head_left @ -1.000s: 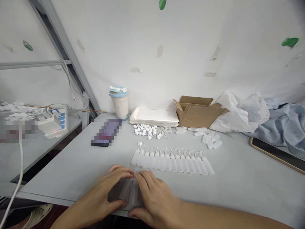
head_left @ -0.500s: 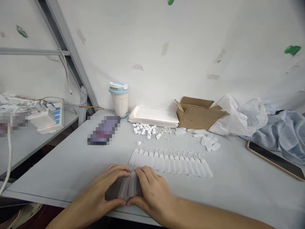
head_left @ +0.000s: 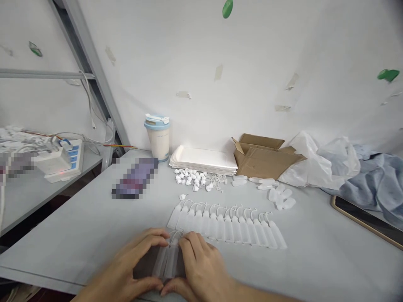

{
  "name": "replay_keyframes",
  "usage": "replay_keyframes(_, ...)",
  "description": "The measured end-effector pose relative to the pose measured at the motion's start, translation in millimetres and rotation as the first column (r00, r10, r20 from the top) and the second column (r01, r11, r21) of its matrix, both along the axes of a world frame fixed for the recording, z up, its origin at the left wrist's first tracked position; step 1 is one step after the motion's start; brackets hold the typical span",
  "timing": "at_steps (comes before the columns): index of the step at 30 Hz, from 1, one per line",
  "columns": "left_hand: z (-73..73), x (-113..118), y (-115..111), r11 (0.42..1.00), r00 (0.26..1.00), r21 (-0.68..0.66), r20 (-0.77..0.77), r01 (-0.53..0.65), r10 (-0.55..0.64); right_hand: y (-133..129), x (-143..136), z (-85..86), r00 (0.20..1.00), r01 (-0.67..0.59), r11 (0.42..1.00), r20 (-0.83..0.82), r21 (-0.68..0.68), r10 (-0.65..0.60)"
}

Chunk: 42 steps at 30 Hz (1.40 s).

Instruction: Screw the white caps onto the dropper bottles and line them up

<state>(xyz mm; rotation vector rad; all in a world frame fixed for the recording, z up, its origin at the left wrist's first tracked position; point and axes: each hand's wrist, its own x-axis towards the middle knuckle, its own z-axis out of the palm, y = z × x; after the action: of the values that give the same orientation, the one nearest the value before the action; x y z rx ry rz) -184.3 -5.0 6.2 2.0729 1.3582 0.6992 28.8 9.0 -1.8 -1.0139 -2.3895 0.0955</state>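
Note:
Near the table's front edge, two translucent white tubes (head_left: 166,261) with thin loops at their tops lie side by side between my hands. My left hand (head_left: 135,262) curves around their left side, thumb and fingertips at their ends. Around the right side curls my right hand (head_left: 201,262), its fingertips against the upper end. Just beyond, a row of similar looped tubes (head_left: 228,228) lies on the table. A single white cap (head_left: 182,196) sits above the row's left end, and a pile of white caps (head_left: 190,178) lies farther back beside thin loops (head_left: 217,182).
Behind the caps is a white stack of trays or cards (head_left: 204,159), with a cup (head_left: 158,138) to its left and an open cardboard box (head_left: 264,161) to its right. Loose tubes (head_left: 280,195), a plastic bag (head_left: 315,161), blue cloth (head_left: 378,176) and a phone (head_left: 367,218) are at the right.
The view has tilted up slightly, so the table items appear lower. Both hands remain around the two tubes, which look a little closer together and more upright.

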Motion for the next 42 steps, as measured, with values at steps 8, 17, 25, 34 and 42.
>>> replay_keyframes(8, 20.4, 9, 0, 0.995, 0.999, -0.098, -0.041, 0.008, -0.012, -2, 2, 9.5, 0.998, 0.057, 0.997, 0.01, 0.054, -0.058)
replay_keyframes(17, 20.4, 4, -9, 0.997, 0.999, -0.079, -0.047, -0.013, 0.009, -5, 4, 10.1, 0.997, 0.043, 0.999, 0.06, -0.014, -0.042)
replay_keyframes(25, 8.1, 2, 2, 1.0, 1.0, 0.0, -0.022, 0.002, -0.002, -3, 6, 4.6, 0.993, -0.059, 0.997, 0.101, -0.043, 0.063)
replay_keyframes(34, 7.0, -21, 9, 0.996, 0.997, 0.051, -0.019, -0.075, 0.076, 5, 18, 15.2, 0.989, -0.08, 0.985, -0.132, -0.155, 0.06)
replay_keyframes(42, 89.1, 31, 81, 0.982, 0.979, 0.082, -0.096, -0.17, 0.178, 126, 137, 83.1, 0.951, 0.284, 0.923, -0.043, -0.261, -0.305)
